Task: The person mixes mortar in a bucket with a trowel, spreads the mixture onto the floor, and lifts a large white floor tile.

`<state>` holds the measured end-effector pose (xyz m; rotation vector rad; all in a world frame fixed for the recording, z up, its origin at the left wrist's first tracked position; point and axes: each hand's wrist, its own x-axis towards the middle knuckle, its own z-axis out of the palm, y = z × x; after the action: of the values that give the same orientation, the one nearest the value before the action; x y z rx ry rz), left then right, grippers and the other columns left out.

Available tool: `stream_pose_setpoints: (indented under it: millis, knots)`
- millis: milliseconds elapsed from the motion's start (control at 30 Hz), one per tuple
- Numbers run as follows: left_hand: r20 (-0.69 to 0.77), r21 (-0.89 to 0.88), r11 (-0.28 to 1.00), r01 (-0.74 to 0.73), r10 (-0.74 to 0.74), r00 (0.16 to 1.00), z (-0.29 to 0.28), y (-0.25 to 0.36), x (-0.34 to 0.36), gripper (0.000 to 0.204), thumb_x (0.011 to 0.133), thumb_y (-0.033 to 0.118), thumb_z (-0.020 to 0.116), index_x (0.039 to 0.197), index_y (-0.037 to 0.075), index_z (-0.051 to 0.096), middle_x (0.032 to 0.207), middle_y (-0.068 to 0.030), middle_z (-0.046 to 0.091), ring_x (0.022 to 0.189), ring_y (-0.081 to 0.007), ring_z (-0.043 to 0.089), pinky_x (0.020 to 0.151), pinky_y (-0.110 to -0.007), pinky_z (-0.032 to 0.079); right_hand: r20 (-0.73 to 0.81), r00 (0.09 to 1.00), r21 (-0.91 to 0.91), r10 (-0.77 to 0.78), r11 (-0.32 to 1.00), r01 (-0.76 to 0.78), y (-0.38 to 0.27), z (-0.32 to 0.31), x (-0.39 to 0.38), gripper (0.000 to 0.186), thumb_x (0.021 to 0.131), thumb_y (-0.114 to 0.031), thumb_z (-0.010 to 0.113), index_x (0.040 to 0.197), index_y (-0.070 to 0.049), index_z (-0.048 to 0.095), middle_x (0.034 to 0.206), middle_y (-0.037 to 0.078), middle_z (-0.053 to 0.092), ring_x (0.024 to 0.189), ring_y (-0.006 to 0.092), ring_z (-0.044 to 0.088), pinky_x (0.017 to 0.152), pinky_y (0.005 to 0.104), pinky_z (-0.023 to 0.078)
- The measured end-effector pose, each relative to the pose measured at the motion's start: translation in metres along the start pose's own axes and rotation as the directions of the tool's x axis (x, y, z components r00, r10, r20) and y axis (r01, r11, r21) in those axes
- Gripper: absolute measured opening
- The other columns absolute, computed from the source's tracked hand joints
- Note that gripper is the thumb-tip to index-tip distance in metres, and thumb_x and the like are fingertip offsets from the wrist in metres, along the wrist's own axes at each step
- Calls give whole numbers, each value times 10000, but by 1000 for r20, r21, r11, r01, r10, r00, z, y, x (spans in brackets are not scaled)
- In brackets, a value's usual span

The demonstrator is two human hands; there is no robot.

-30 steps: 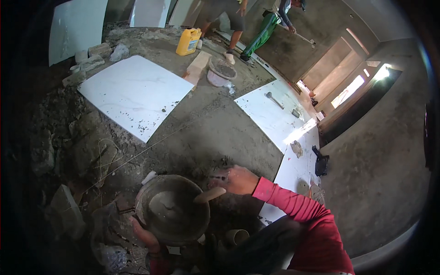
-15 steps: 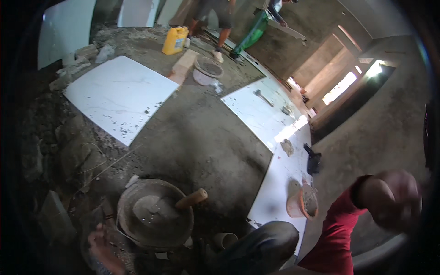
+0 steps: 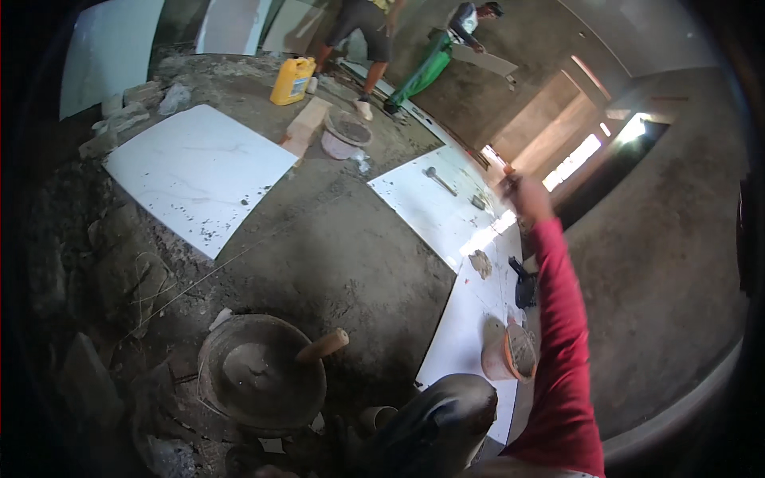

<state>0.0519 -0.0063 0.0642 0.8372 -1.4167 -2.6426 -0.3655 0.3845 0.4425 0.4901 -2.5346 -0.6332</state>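
Observation:
My right hand (image 3: 520, 193) is raised at the end of my red-sleeved arm, in front of the bright openings; its fingers are blurred, and I cannot make out what, if anything, they hold. My left hand (image 3: 271, 471) barely shows at the lower edge, its fingers hidden. Below me sits a round grey bucket (image 3: 259, 378) with wet grey mix, a wooden-handled tool (image 3: 323, 344) standing in it. An orange bucket of mortar (image 3: 508, 354) stands by my raised knee (image 3: 450, 406) on white tiles (image 3: 441, 334). A mallet (image 3: 438, 179) and small lumps lie on the farther tiles.
A loose tile (image 3: 199, 167) lies left, near a yellow jerrycan (image 3: 291, 80), plank (image 3: 307, 127) and mortar bucket (image 3: 343, 139). Two co-workers (image 3: 355, 40) (image 3: 430, 68) stand behind, one holding a board (image 3: 482, 57). Boards (image 3: 107, 56) lean left; rubble and a taut string lie nearby.
My right hand left the tool in the bucket, swung right, then up and leftward toward the openings. My left hand dropped from the bucket rim almost out of view. The view has shifted.

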Motion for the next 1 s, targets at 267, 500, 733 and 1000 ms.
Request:
stream_pose_setpoints:
  millis: [267, 500, 733, 1000]
  knots:
    - [-359, -252, 967, -44, -51, 932, -71, 8, -13, 353, 988, 414, 440, 1073, 85, 539, 1001, -31, 598, 982, -158, 547, 907, -330, 387, 257, 803, 609, -538, 735, 298, -244, 19, -91, 272, 799, -180, 682, 1050, -98, 618, 841, 175, 653, 764, 365, 640, 691, 438, 504]
    - [-646, 44, 894, -446, 366, 669, -128, -20, 33, 398, 967, 479, 472, 1111, 116, 550, 993, 14, 510, 972, -137, 492, 907, -289, 339, 59, 741, 827, -669, 449, 339, -319, 19, -111, 393, 962, -400, 507, 1161, -72, 592, 1112, 199, 624, 961, 388, 619, 835, 459, 485]
    - [-350, -287, 896, -340, 232, 907, -57, -10, 38, 567, 1029, 437, 355, 1367, -5, 461, 1354, -97, 506, 1258, -221, 451, 1091, -361, 299, 388, 535, 878, -750, 478, 34, -353, 31, -129, 609, 913, -601, 480, 1096, -38, 627, 1009, 228, 655, 975, 411, 627, 805, 507, 489]
    - [-156, -378, 862, -337, 300, 941, -32, -6, 52, 673, 1000, 533, 359, 1426, 13, 399, 1433, -148, 441, 1306, -291, 426, 1088, -418, 334, 454, 440, 697, -775, 616, 366, -378, 15, -156, 485, 907, -495, 535, 1069, -47, 624, 833, 158, 672, 827, 367, 659, 706, 465, 518]
